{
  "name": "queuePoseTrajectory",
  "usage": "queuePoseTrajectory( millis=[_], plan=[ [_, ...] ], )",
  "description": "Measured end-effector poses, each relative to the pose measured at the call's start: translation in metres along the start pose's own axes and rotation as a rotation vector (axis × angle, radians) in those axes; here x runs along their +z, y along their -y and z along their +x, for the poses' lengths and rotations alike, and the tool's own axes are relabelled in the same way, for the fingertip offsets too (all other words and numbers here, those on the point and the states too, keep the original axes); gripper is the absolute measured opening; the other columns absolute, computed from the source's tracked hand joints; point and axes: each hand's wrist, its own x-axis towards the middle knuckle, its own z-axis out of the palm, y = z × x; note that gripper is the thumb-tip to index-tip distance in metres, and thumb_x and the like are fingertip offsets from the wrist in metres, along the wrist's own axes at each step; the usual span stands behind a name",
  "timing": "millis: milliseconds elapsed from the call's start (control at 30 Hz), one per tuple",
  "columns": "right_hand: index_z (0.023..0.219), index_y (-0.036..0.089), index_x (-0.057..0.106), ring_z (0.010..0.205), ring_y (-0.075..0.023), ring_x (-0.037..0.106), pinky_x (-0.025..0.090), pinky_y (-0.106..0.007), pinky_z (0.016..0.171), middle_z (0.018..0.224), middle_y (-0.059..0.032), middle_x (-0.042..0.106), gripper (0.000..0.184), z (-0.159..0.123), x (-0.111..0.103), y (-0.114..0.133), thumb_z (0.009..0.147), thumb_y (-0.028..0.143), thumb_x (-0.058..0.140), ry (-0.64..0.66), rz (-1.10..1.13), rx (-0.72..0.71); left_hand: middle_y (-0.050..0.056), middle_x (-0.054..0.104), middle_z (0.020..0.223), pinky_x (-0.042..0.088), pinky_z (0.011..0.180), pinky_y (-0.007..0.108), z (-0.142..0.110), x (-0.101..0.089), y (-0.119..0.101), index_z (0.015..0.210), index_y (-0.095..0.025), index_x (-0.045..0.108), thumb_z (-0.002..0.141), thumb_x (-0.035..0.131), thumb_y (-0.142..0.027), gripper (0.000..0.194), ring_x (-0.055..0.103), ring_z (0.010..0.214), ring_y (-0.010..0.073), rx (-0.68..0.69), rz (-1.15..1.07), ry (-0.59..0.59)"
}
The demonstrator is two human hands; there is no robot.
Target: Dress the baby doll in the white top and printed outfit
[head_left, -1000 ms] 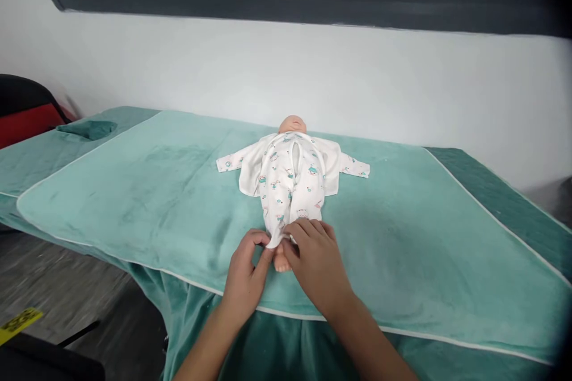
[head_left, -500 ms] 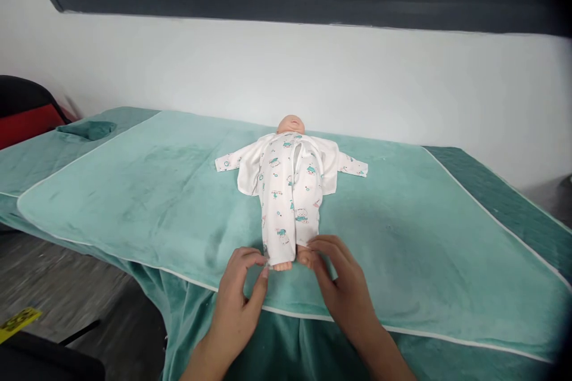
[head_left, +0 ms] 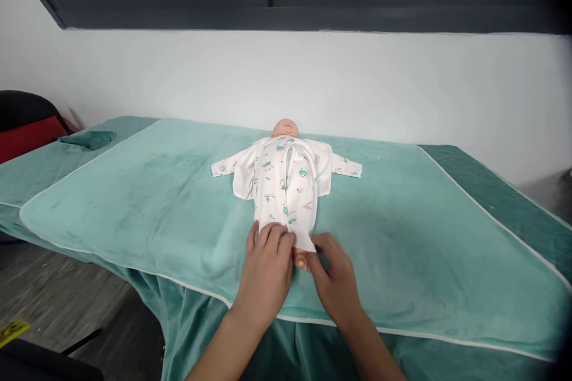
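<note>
A baby doll (head_left: 285, 128) lies on its back, head toward the wall, arms spread. It wears white baby clothes (head_left: 277, 181) printed with small teal figures; the long sleeves reach out to both sides. My right hand (head_left: 336, 280) pinches the hem of the right-hand leg between thumb and fingers, beside the doll's bare foot (head_left: 301, 259). My left hand (head_left: 267, 268) lies over the other leg end, its fingers bent and its fingertips at the inner edge of the right-hand hem. It hides the doll's other foot.
A light green plush cover (head_left: 134, 202) with white piping lies over the bed and hangs at the front. Behind are a white wall (head_left: 379, 83) and a dark window frame (head_left: 179, 9). A red and black chair (head_left: 31, 125) stands at the left.
My left hand has moved right and up, from the left leg's hem to between the legs, covering the left-hand foot. The right hand stays at its hem, pulled slightly outward.
</note>
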Motion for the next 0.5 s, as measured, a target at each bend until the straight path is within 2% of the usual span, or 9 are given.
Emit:
queuePoseTrajectory(
  millis=[100, 167, 300, 500],
  plan=[
    [0.091, 0.022, 0.057, 0.082, -0.0171, 0.055, 0.044, -0.030, 0.073, 0.087, -0.0024, 0.058, 0.006, 0.000, -0.012, 0.013, 0.095, 0.020, 0.052, -0.012, 0.069, -0.059, 0.005, 0.064, 0.108, 0.030, 0.114, 0.053, 0.002, 0.000, 0.001, 0.106, -0.022, 0.057, 0.091, 0.045, -0.010, 0.022, 0.057, 0.110, 0.0221, -0.001, -0.073, -0.012],
    [0.090, 0.022, 0.057, 0.080, -0.0166, 0.054, 0.043, -0.029, 0.071, 0.086, -0.0020, 0.057, 0.007, 0.000, -0.016, 0.012, 0.095, 0.020, 0.053, -0.019, 0.081, -0.053, 0.003, 0.065, 0.101, 0.030, 0.113, 0.053, 0.002, 0.001, 0.001, 0.101, -0.022, 0.056, 0.091, 0.047, -0.011, 0.018, 0.059, 0.104, 0.0210, 0.001, -0.114, -0.040],
    [0.088, 0.023, 0.056, 0.076, -0.0161, 0.054, 0.043, -0.029, 0.068, 0.083, -0.0013, 0.056, 0.009, -0.008, -0.016, -0.005, 0.096, 0.021, 0.053, 0.013, 0.076, 0.001, 0.001, 0.065, 0.092, 0.030, 0.114, 0.053, -0.003, 0.004, 0.002, 0.096, -0.022, 0.056, 0.089, 0.050, -0.012, 0.014, 0.061, 0.095, 0.0190, 0.036, -0.165, -0.101],
    [0.096, 0.024, 0.055, 0.081, -0.0176, 0.058, 0.048, -0.028, 0.070, 0.090, -0.0037, 0.058, 0.008, -0.039, -0.017, -0.023, 0.096, 0.018, 0.049, 0.086, -0.010, -0.021, 0.002, 0.065, 0.094, 0.038, 0.108, 0.049, -0.021, -0.001, -0.005, 0.097, -0.022, 0.054, 0.084, 0.053, -0.007, 0.020, 0.060, 0.096, 0.0194, 0.102, -0.191, -0.156]
  ],
)
